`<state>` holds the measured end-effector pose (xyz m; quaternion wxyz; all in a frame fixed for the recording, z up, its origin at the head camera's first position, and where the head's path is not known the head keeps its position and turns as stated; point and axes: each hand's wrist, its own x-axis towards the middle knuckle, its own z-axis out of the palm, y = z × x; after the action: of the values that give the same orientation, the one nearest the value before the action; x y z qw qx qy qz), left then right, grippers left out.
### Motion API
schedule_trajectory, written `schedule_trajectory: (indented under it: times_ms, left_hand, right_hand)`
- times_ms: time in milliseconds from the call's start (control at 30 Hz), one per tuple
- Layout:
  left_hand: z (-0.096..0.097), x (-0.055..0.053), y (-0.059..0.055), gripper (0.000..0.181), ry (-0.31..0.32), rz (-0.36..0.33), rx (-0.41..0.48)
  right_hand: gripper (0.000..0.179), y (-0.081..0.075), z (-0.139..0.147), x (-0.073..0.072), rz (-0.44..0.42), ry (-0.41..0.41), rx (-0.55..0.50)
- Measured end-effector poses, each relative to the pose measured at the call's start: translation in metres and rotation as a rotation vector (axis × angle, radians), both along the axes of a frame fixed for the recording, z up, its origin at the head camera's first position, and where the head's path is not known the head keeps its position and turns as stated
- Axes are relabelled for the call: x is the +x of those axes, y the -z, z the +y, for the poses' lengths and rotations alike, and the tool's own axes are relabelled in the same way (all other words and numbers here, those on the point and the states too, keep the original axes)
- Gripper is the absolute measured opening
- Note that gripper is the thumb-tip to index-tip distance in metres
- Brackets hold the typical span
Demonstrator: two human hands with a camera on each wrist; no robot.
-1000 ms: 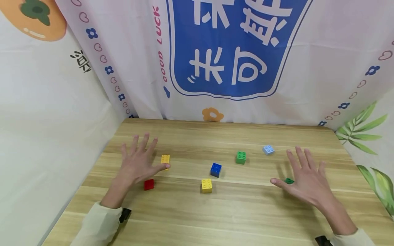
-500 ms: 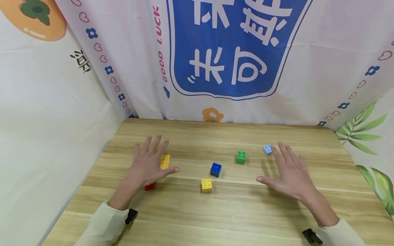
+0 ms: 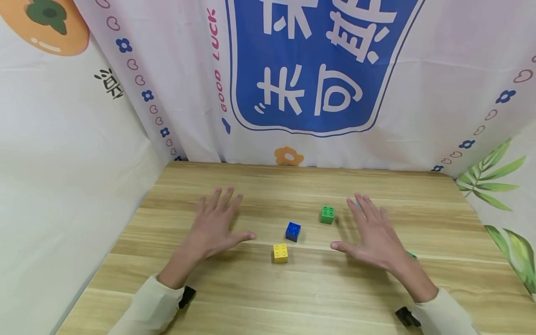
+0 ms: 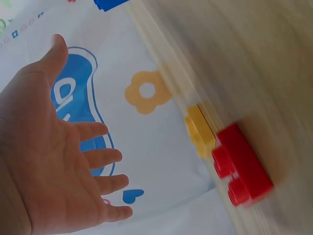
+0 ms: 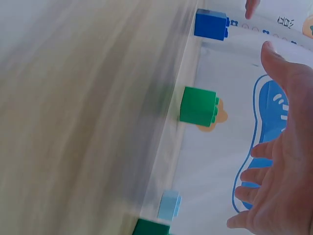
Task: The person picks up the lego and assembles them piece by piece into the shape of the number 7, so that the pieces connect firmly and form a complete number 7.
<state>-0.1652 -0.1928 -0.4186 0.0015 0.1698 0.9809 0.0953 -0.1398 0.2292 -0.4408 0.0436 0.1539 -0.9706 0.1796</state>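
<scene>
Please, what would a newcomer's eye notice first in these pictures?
A newcomer may first see the big blue emblem on the cloth beyond the table. Next come the spread left hand and right hand above it. Between them lie a blue block, a yellow block and a green block.

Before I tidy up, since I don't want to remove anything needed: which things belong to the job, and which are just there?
Likely the job:
- yellow brick
- blue brick
- green brick
- red brick
- amber brick
- light blue brick
- dark green brick

Likely just there:
- table
- printed cloth
</scene>
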Motion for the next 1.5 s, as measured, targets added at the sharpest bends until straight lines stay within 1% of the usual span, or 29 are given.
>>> schedule_trajectory:
  times_ms: [67,200,300,400,533,667,767,833,933,1133,1333,1500]
  left_hand:
    - [0.003,0.001,0.0,0.114,0.013,-0.012,0.001]
    - [0.009,0.004,0.002,0.109,0.053,0.0,0.021]
    - [0.014,0.006,0.004,0.104,0.083,0.015,0.038]
    - [0.019,0.008,0.006,0.101,0.106,0.009,0.047]
    - [0.025,0.011,0.008,0.098,0.141,0.001,0.083]
    - [0.03,0.013,0.01,0.095,0.188,0.019,0.136]
    - [0.034,0.016,0.01,0.094,0.211,0.015,0.174]
    - [0.037,0.018,0.011,0.093,0.212,-0.006,0.194]
    - [0.042,0.021,0.01,0.089,0.201,-0.054,0.236]
    - [0.05,0.026,0.01,0.084,0.174,-0.14,0.302]
    - [0.053,0.028,0.011,0.077,0.174,-0.155,0.332]
    - [0.057,0.027,0.012,0.066,0.199,-0.171,0.369]
  right_hand:
    - [0.121,0.0,-0.005,-0.001,0.003,-0.015,-0.002]
    - [0.12,0.0,-0.014,-0.003,0.002,-0.041,-0.013]
    - [0.119,0.0,-0.022,-0.005,-0.022,-0.054,-0.025]
    - [0.117,-0.001,-0.03,-0.006,-0.048,-0.064,-0.037]
    - [0.114,-0.002,-0.041,-0.006,-0.055,-0.086,-0.067]
    - [0.109,-0.003,-0.051,-0.007,-0.05,-0.113,-0.104]
    - [0.106,-0.002,-0.058,-0.008,-0.045,-0.135,-0.123]
    - [0.104,-0.001,-0.062,-0.009,-0.035,-0.154,-0.132]
    - [0.101,0.001,-0.068,-0.011,-0.033,-0.179,-0.143]
    - [0.091,0.006,-0.077,-0.016,-0.061,-0.204,-0.165]
    - [0.081,0.005,-0.083,-0.02,-0.055,-0.22,-0.165]
    - [0.073,0.005,-0.088,-0.025,-0.08,-0.243,-0.163]
